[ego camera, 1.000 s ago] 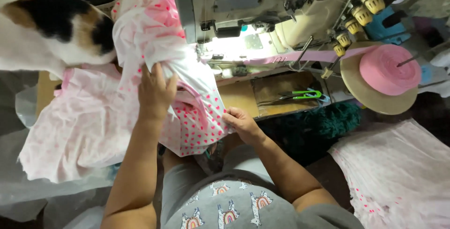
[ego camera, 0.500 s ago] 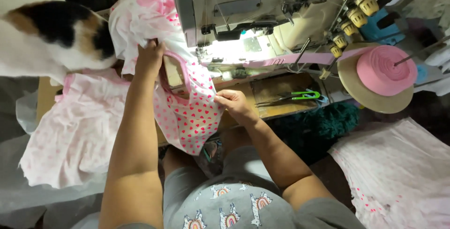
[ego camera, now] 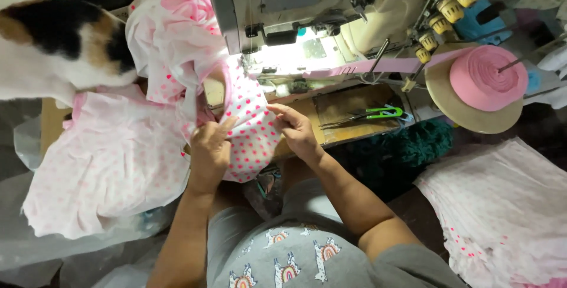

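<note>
Calico cat far left, above pink garment pile. Left hand & right hand, fingers pinching polka-dot fabric at table edge, under sewing machine. Green snips, pink tape roll right.

White fabric with pink dots; pink tape roll; green-handled snips; calico cat in white, black, orange.

A grey short-sleeved top is worn, printed with small llama and rainbow figures. Both forearms are left bare; nothing is worn on either hand.
</note>
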